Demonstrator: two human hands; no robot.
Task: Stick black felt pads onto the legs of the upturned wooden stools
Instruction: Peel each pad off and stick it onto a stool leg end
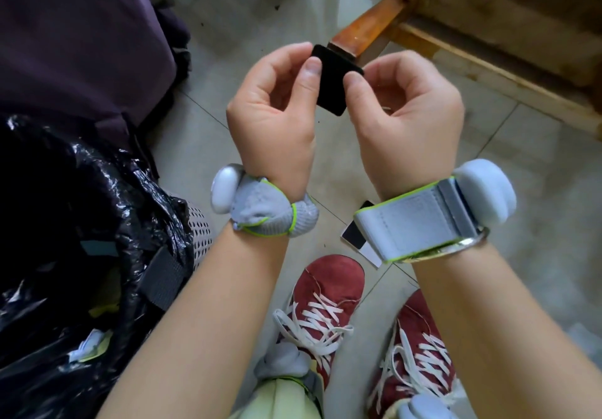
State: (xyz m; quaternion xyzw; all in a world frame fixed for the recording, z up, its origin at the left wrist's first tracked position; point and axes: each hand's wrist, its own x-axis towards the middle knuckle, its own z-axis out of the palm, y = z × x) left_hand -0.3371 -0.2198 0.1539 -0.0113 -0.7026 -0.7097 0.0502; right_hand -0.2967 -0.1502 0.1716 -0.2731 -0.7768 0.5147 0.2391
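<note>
Scanning from the left: a black bin bag sits on the floor; the left hand and right hand hold one black felt pad between them, fingers pinched narrow on its edges; the pad hovers just before the end of the stool leg, not yet stuck on; backing state cannot be told; a pad sheet lies on the floor, partly hidden; other legs are cut off, so overall progress is unclear.

You have no readable text before you, no label, brand, number or sign on anything in view.
</note>
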